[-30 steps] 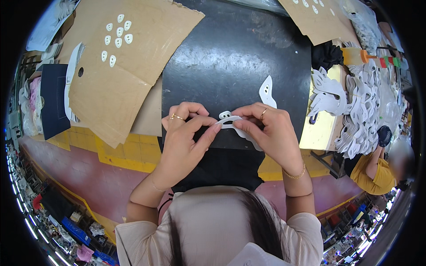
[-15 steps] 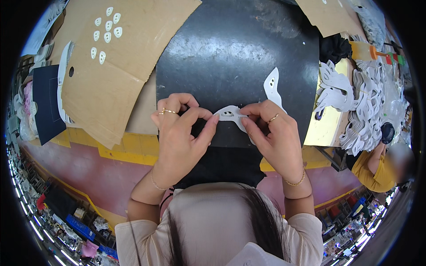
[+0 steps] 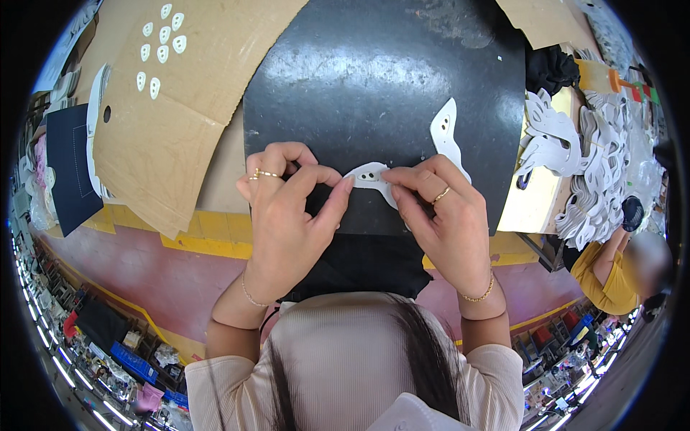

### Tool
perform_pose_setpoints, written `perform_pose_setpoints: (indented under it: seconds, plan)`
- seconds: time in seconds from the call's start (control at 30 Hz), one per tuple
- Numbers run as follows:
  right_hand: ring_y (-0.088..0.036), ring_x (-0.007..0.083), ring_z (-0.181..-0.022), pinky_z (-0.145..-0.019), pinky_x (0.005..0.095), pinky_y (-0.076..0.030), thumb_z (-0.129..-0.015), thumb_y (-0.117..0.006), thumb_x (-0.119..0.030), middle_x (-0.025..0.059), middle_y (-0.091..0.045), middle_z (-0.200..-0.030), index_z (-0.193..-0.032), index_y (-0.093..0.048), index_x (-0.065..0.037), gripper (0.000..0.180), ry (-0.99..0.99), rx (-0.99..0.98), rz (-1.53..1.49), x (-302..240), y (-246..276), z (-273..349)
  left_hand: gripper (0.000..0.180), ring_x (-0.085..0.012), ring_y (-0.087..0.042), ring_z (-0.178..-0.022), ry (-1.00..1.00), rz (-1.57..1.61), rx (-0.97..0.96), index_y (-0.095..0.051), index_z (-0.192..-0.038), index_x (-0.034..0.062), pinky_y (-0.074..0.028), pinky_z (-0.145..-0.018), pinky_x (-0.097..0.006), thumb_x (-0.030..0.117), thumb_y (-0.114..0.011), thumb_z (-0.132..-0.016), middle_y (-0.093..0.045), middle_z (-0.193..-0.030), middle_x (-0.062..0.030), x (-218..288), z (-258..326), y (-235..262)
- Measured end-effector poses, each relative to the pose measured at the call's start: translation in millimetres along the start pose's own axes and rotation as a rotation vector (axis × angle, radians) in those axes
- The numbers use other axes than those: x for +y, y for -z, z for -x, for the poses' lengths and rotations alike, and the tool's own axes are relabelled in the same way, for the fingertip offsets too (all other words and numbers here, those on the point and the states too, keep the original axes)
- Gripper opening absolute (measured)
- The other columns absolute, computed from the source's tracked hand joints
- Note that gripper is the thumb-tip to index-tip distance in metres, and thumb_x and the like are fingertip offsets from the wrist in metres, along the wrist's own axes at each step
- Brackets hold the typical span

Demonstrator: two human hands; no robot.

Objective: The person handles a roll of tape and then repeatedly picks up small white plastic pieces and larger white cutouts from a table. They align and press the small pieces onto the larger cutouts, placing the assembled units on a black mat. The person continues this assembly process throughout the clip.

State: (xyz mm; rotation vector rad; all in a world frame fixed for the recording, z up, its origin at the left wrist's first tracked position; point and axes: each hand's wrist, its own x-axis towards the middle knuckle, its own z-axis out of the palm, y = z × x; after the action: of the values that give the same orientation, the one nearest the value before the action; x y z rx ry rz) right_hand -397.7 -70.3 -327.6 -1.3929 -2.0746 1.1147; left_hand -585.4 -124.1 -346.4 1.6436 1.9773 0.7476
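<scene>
A curved white cut piece (image 3: 371, 184), perhaps leather or foam, is held low over the black mat. A small oval patch (image 3: 369, 175) with two dark holes lies on it. My left hand (image 3: 291, 208) pinches the piece's left end between thumb and index finger. My right hand (image 3: 451, 215) pinches the right part the same way, its fingertips at the patch's right end. Part of the piece is hidden behind my right fingers. Beyond my right hand, a second curved white piece (image 3: 445, 133) with a similar two-holed patch lies on the mat.
The black mat (image 3: 359, 93) covers the middle of the table. At left, brown cardboard (image 3: 180, 108) bears several small oval patches (image 3: 164, 34). Stacked white cut pieces (image 3: 593, 165) fill the right side, near an orange-tipped bottle (image 3: 598, 77). A person in yellow (image 3: 607, 276) sits at far right.
The view has shifted slightly. The oval patch, earlier a little tilted, now looks flatter against the white piece. Both hands keep their pinch with only small finger movements.
</scene>
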Motion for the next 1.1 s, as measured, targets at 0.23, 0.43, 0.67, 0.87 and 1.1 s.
perform_pose_setpoints:
  seconds: [0.23, 0.43, 0.67, 0.87, 1.1]
  plan:
    - [-0.062, 0.015, -0.067, -0.061, 0.0272, -0.049, -0.087, -0.072, 0.004, 0.006, -0.062, -0.085, -0.103, -0.078, -0.004, 0.019, 0.006, 0.007, 0.02, 0.6, -1.3, 1.4, 0.012, -0.0204, -0.048, -0.096, -0.04, 0.006, 0.015, -0.074, -0.085, 0.0126, -0.029, -0.085, -0.039, 0.016, -0.084, -0.079, -0.054, -0.102, -0.0009, -4.2, 1.4, -2.4]
    - [-0.067, 0.025, -0.07, -0.062, 0.0348, -0.055, -0.088, -0.073, -0.003, 0.0066, -0.062, -0.089, -0.105, -0.075, -0.008, 0.019, 0.048, -0.009, 0.058, 4.7, -0.1, -0.2, 0.012, -0.0202, -0.048, -0.096, -0.037, 0.004, 0.015, -0.074, -0.085, 0.0125, -0.029, -0.084, -0.039, 0.016, -0.084, -0.079, -0.054, -0.102, -0.0007, -3.6, 0.4, -2.4]
    - [-0.068, 0.0247, -0.07, -0.062, 0.0346, -0.055, -0.088, -0.073, -0.003, 0.0071, -0.063, -0.089, -0.106, -0.075, -0.007, 0.019, 0.046, -0.013, 0.069, 4.5, -0.7, 0.2, 0.012, -0.02, -0.047, -0.096, -0.048, -0.002, 0.018, -0.074, -0.085, 0.0123, -0.028, -0.084, -0.039, 0.016, -0.084, -0.079, -0.054, -0.102, -0.0006, -4.8, 0.7, -2.7]
    - [-0.065, 0.0216, -0.069, -0.062, 0.0324, -0.053, -0.087, -0.074, -0.001, 0.0066, -0.062, -0.087, -0.105, -0.076, -0.007, 0.019, 0.044, 0.0, 0.068, 3.6, -1.6, 0.0, 0.014, -0.0201, -0.051, -0.098, 0.016, -0.032, -0.012, -0.075, -0.084, 0.0081, -0.032, -0.092, -0.036, 0.016, -0.085, -0.079, -0.055, -0.101, -0.003, 1.8, -0.3, 0.5]
    - [-0.061, 0.0162, -0.067, -0.062, 0.0292, -0.049, -0.086, -0.074, 0.003, 0.0055, -0.06, -0.084, -0.104, -0.078, -0.005, 0.02, 0.028, 0.022, 0.056, 2.1, -4.7, 0.6, 0.012, -0.0204, -0.048, -0.096, -0.059, -0.006, 0.018, -0.074, -0.085, 0.0125, -0.028, -0.084, -0.039, 0.016, -0.084, -0.078, -0.054, -0.102, -0.0004, -4.4, -0.3, -2.7]
